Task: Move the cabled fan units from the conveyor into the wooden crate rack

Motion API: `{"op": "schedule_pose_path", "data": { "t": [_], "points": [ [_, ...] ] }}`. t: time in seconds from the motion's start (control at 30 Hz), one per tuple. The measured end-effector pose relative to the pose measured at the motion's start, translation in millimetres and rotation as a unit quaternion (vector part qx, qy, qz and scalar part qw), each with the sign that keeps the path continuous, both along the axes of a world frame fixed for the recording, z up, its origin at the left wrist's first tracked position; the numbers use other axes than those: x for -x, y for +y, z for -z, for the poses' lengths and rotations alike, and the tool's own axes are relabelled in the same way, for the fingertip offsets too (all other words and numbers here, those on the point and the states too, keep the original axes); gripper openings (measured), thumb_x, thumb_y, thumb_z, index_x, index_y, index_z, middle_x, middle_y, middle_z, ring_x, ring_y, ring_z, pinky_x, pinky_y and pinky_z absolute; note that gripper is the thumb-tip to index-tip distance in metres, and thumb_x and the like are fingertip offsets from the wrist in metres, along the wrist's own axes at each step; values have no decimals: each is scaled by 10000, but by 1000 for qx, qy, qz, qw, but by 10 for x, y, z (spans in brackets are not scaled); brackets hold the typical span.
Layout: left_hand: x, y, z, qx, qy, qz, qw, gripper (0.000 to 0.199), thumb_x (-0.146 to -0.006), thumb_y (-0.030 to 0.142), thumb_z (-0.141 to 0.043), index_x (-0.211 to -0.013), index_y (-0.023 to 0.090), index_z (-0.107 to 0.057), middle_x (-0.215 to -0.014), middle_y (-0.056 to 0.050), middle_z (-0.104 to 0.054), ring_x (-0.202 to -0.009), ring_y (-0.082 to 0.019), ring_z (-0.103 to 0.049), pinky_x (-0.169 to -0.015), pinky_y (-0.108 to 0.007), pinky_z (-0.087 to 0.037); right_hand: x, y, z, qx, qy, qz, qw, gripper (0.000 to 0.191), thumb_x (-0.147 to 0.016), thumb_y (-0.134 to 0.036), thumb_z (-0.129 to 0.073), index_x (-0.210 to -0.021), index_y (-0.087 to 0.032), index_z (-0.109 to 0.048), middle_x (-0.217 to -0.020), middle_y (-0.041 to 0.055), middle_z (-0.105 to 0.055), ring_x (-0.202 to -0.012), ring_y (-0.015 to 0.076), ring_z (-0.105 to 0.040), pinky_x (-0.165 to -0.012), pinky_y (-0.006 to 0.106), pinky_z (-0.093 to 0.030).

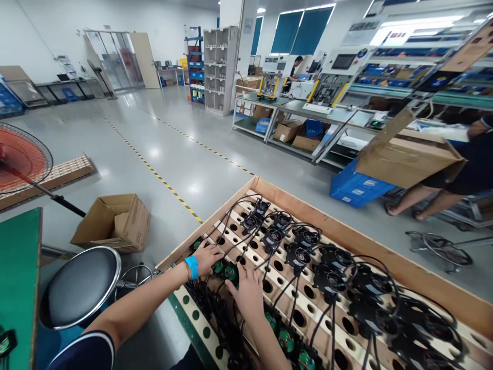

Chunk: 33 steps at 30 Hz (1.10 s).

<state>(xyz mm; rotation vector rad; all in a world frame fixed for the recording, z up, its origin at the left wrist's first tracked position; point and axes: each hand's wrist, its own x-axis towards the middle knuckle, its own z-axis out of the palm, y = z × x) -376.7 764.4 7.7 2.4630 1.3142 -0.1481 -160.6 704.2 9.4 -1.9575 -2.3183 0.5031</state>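
Note:
A wooden-walled tray (pixel 331 224) holds rows of black fan units (pixel 298 255) with black cables, set over boards with round holes. Along its near side sit parts with round green faces (pixel 285 340). My left hand (pixel 208 257), with a blue band on the wrist, rests among these green-faced parts with its fingers spread. Just right of it, my right hand (pixel 248 289) lies with fingers apart beside another green-faced part (pixel 231 271). Neither hand visibly grips anything.
Left of the tray stand a round stool (pixel 80 288), an open cardboard box (pixel 133 221), a green table (pixel 19 257) and a red fan (pixel 23 156). At the right are blue crates (pixel 358 185) under a cardboard box (pixel 412 156), and a person's legs (pixel 435 195).

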Motion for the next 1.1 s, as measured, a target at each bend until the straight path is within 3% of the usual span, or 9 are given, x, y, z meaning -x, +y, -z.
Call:
{"op": "schedule_pose_path", "data": {
  "t": [0.1,0.33,0.43,0.5,0.63,0.73,0.87,1.0,1.1],
  "points": [
    [-54,44,27,-18,19,22,999,629,-744,302,-849,-1327,265,-617,-1310,-79,-675,-1266,-298,-576,-1220,-588,-201,176,96,0,40,-22,-3,999,550,-908,-389,-627,-1386,-126,-553,-1327,192,-642,-1252,375,-579,-1051,533,-458],
    [-131,49,64,-43,44,84,995,655,-754,299,-856,-1335,154,-590,-1346,-164,-650,-1288,-318,-557,-1206,-539,-250,103,-29,196,-12,-22,-38,999,511,-936,-411,-588,-1341,-99,-576,-1271,190,-665,-1199,364,-608,-1022,514,-473],
    [-45,37,84,-29,15,93,995,701,-779,318,-841,-1390,133,-552,-1388,-164,-635,-1295,-288,-569,-1197,-476,-300,15,-98,444,-97,24,-49,994,574,-918,-514,-603,-1311,-96,-581,-1228,184,-697,-1125,329,-642,-992,482,-486],
    [17,23,107,-29,2,102,994,636,-814,343,-814,-1384,194,-573,-1447,-131,-602,-1340,-262,-543,-1179,-432,-334,-25,-142,614,-179,45,-67,981,540,-927,-546,-570,-1222,-96,-619,-1183,180,-719,-1095,303,-652,-1005,464,-475],
    [56,-9,170,-58,28,117,991,448,-859,355,-768,-1286,266,-668,-1486,-112,-562,-1364,-276,-520,-1104,-421,-415,-25,-209,792,-324,20,-102,940,393,-973,-461,-527,-1094,-120,-678,-1255,179,-703,-1145,273,-642,-1031,422,-454],
    [4,-26,208,-74,27,119,990,461,-866,358,-753,-1309,271,-661,-1464,-139,-555,-1334,-302,-532,-1010,-433,-488,8,-224,790,-351,-6,-108,930,370,-973,-447,-535,-1041,-127,-706,-1231,173,-715,-1092,276,-657,-988,417,-471],
    [-49,-63,204,-60,39,110,991,471,-875,348,-726,-1331,263,-643,-1453,-150,-544,-1323,-298,-533,-955,-409,-527,-16,-227,746,-326,-30,-112,938,364,-976,-438,-530,-1036,-134,-720,-1222,167,-721,-1079,291,-660,-957,433,-473],
    [118,-52,92,-89,30,114,989,589,-876,309,-713,-1441,268,-551,-1548,-142,-484,-1427,-296,-455,-1148,-466,-418,-88,-183,647,-287,-5,-117,951,435,-992,-506,-459,-1082,-166,-714,-1222,148,-722,-1091,298,-649,-948,458,-461],
    [326,58,-26,-175,54,53,982,547,-948,194,-555,-1491,175,-494,-1581,-157,-462,-1510,-283,-351,-1244,-494,-292,38,-54,482,-262,37,-77,961,473,-974,-558,-467,-1169,-184,-683,-1243,138,-701,-1113,310,-622,-933,459,-454]
  ]
}}
